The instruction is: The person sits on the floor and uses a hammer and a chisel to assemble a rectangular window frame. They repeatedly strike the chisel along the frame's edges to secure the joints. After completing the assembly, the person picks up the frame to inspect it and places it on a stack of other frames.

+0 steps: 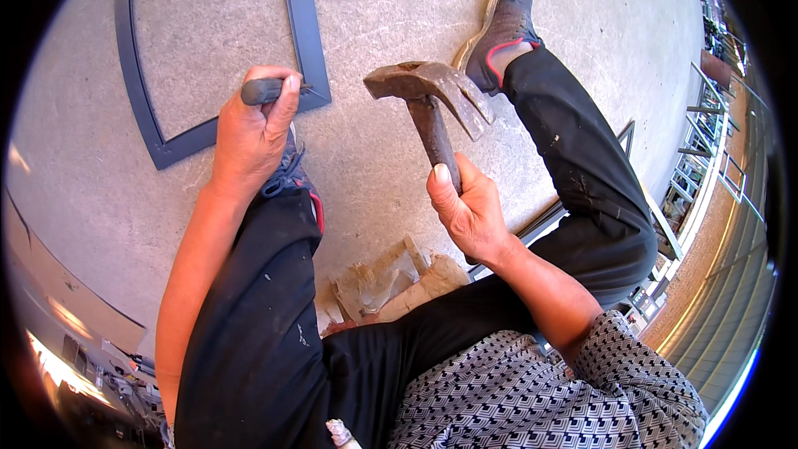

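My right hand [475, 214] is closed around the brown, worn handle of a claw hammer [431, 129]. Its rusty head is raised, with the claw pointing to the right. My left hand [252, 129] grips a screwdriver-like tool [263, 91] with a thick dark grey handle. A thin shaft emerges past the fingers toward the corner of a dark grey metal frame [312, 58]; I cannot tell if the tip touches it. The frame lies on the floor, its near corner beside my left hand and in front of my left shoe [287, 170].
Concrete floor [399, 0] stretches around my feet. Crumpled brown wrapping material [391, 283] lies between my legs. My right shoe [503, 29] rests farther forward. Metal frames and bars [702, 150] stand along the right side; assorted clutter [100, 391] is at the lower left.
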The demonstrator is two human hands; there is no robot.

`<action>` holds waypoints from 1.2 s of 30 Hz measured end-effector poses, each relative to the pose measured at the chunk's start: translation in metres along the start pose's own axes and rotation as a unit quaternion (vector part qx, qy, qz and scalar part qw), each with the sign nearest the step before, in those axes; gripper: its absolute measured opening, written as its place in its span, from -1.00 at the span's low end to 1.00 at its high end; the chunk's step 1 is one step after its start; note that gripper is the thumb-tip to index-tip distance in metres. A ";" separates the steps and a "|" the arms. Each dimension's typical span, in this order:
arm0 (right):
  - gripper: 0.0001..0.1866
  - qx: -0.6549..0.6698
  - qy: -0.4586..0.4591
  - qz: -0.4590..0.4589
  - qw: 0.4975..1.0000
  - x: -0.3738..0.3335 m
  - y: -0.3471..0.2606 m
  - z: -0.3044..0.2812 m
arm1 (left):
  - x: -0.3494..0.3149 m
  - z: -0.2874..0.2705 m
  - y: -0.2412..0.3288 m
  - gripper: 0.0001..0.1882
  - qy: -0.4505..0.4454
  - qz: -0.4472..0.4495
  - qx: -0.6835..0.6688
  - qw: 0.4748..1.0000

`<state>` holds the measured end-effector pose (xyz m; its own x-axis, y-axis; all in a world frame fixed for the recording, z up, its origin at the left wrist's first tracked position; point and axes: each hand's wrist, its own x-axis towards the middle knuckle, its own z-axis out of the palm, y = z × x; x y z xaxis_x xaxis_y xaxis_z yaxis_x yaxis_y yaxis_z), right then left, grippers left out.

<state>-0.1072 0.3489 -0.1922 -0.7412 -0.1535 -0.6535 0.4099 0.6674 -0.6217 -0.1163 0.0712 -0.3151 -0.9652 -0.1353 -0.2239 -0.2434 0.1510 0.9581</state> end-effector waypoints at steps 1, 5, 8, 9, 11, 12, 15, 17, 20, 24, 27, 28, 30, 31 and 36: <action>-0.51 0.001 0.001 -0.003 1.000 0.000 -0.001 0.000 | 0.000 0.000 0.001 -0.75 -0.001 0.001 -0.001 1.000; -0.51 -0.012 0.002 -0.004 1.000 0.000 -0.002 -0.001 | 0.002 0.005 0.007 -0.81 0.007 0.022 0.035 0.999; -0.54 -0.026 0.002 -0.014 1.000 -0.001 -0.014 -0.005 | 0.004 0.007 0.009 -0.82 -0.006 0.042 0.050 0.998; -0.57 -0.028 -0.001 -0.034 0.999 -0.002 -0.022 -0.007 | 0.005 0.008 0.010 -0.82 -0.013 0.054 0.063 0.996; -0.64 -0.036 -0.004 -0.073 0.997 -0.008 -0.042 -0.014 | 0.006 0.009 0.013 -0.85 -0.023 0.098 0.097 0.990; -0.66 -0.027 0.017 -0.130 0.991 -0.009 -0.047 -0.014 | 0.007 0.009 0.014 -0.85 -0.029 0.112 0.096 0.989; -0.53 -0.019 0.043 -0.273 0.961 -0.014 -0.065 -0.022 | 0.010 0.009 0.016 -0.86 -0.043 0.149 0.102 0.983; -0.43 0.021 0.035 -0.305 0.951 -0.018 -0.066 -0.024 | 0.011 0.012 0.018 -0.85 -0.048 0.168 0.117 0.978; -0.70 -0.215 0.006 -0.326 0.921 -0.007 -0.052 -0.026 | 0.014 0.011 0.015 -0.83 -0.061 0.207 0.132 0.968; -0.62 -0.193 -0.019 -0.189 0.963 -0.013 -0.046 -0.019 | 0.007 0.013 0.012 -0.83 -0.056 0.186 0.129 0.972; -0.59 -0.128 0.013 -0.143 0.981 -0.013 -0.053 -0.018 | 0.014 0.004 0.014 -0.84 -0.046 0.088 0.118 0.988; -0.59 -0.110 0.015 -0.132 0.985 -0.010 -0.049 -0.020 | 0.013 0.001 0.018 -0.84 -0.035 0.016 0.107 0.994; -0.57 -0.072 0.022 -0.106 0.992 -0.005 -0.043 -0.020 | 0.009 -0.002 0.016 -0.80 0.001 -0.050 0.055 0.997; -0.57 -0.069 0.034 -0.097 0.992 -0.005 -0.042 -0.019 | 0.008 -0.003 0.010 -0.77 0.029 -0.043 0.015 0.999; -0.57 -0.038 0.036 -0.060 0.997 0.000 -0.022 -0.019 | 0.011 -0.005 -0.005 -0.71 0.054 -0.019 -0.031 0.998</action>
<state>-0.1267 0.3479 -0.1705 -0.8199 -0.1845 -0.5420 0.2768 0.7009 -0.6573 -0.1250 0.0637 -0.3216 -0.9384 -0.2451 -0.2437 -0.2708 0.0833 0.9590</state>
